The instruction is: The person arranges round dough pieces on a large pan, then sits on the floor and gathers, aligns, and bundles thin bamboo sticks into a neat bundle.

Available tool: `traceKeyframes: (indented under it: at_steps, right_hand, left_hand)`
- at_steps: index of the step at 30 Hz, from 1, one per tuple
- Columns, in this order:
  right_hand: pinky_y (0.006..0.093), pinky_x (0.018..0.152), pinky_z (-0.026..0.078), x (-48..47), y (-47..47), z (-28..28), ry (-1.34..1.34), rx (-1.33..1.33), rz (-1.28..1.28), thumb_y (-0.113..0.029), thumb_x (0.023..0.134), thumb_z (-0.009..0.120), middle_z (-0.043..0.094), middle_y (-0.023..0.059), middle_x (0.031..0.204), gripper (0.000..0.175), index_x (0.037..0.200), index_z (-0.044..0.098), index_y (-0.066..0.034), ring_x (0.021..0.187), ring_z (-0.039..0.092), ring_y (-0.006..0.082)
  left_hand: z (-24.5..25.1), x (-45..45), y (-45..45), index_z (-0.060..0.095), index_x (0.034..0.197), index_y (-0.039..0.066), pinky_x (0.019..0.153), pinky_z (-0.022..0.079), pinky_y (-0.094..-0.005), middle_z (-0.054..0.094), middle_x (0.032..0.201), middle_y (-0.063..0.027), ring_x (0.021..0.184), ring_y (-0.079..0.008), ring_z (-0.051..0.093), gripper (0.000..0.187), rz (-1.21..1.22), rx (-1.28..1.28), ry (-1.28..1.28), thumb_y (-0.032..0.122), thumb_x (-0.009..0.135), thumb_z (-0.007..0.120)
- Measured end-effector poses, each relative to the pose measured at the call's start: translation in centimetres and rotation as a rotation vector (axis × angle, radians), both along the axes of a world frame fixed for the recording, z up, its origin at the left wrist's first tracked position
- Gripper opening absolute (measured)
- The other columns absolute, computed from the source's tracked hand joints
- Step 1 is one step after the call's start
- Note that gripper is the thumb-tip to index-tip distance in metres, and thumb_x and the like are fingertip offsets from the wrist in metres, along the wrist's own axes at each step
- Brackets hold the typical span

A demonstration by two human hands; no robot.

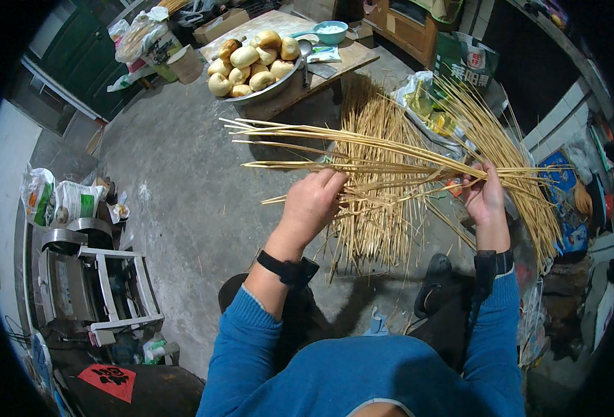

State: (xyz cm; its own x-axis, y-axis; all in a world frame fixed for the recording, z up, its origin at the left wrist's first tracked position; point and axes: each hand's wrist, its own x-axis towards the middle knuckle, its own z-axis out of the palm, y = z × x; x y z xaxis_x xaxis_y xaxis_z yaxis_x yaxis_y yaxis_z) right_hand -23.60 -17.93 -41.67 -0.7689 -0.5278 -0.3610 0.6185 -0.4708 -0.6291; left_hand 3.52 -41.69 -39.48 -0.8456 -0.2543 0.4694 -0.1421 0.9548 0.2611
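Note:
A loose bundle of long dry straw stalks [390, 143] stretches sideways in front of me. My right hand [483, 195] grips it near its right end, thumb up, with short ends sticking out past the hand. Toward the other end, my left hand [315, 200] has its fingers curled around some of the lower stalks; the fingertips are partly hidden. Several stalks fan out to the left above that hand. Beneath the bundle, a large pile of straw [380, 229] lies on the floor. A second straw pile [500, 140] leans at the right, beyond my right hand.
A low wooden table [354, 57] bears a metal basin [286, 86] of pale round buns or gourds and a blue bowl [331, 32]. Plastic bags [421, 99] lie by the straw. At the left stands a metal-framed machine [122, 292] on the concrete floor [182, 182].

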Motion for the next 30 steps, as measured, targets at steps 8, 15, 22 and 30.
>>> traceKeyframes:
  at_steps: [8,15,22,30]
  right_hand:
    - [0.0298,0.052,0.059,0.1,0.1,0.4,-0.009,-0.002,0.002,-0.03,0.097,0.049,0.062,0.0076,0.069,0.033,0.077,0.058,-0.0055,0.058,0.064,0.0216]
    - [0.0286,0.054,0.059,0.2,0.0,0.4,0.02,-0.017,0.018,-0.03,0.098,0.048,0.063,0.0076,0.072,0.032,0.08,0.058,-0.0057,0.061,0.065,0.0211]
    - [0.0292,0.056,0.059,0.2,0.0,-0.1,0.054,-0.002,0.022,-0.029,0.098,0.047,0.063,0.0089,0.073,0.031,0.08,0.057,-0.0053,0.062,0.065,0.0211]
    - [0.0296,0.056,0.059,-0.2,0.2,0.0,0.045,0.053,-0.092,-0.028,0.097,0.05,0.061,0.0077,0.072,0.029,0.079,0.056,-0.0056,0.063,0.064,0.0217]
  left_hand:
    - [-0.3,-0.1,-0.1,0.06,0.085,0.01,0.066,0.051,-0.0383,0.056,0.086,-0.0068,0.085,-0.0278,0.059,0.014,-0.104,-0.112,0.036,0.012,0.074,0.068]
    - [-0.8,-0.3,-0.6,0.058,0.082,0.007,0.067,0.048,-0.0355,0.057,0.083,-0.0094,0.082,-0.0277,0.057,0.012,-0.092,0.116,0.208,0.013,0.077,0.068]
    - [-0.6,-0.1,0.7,0.05,0.079,0.007,0.084,0.045,-0.0356,0.066,0.102,-0.0121,0.085,-0.0233,0.059,0.041,-0.23,1.069,0.109,0.039,0.103,0.038]
    - [1.2,2.2,-3.4,0.048,0.081,0.01,0.056,0.035,-0.0246,0.044,0.07,0.0013,0.063,-0.0085,0.041,0.038,-0.007,1.376,0.688,0.038,0.104,0.036]
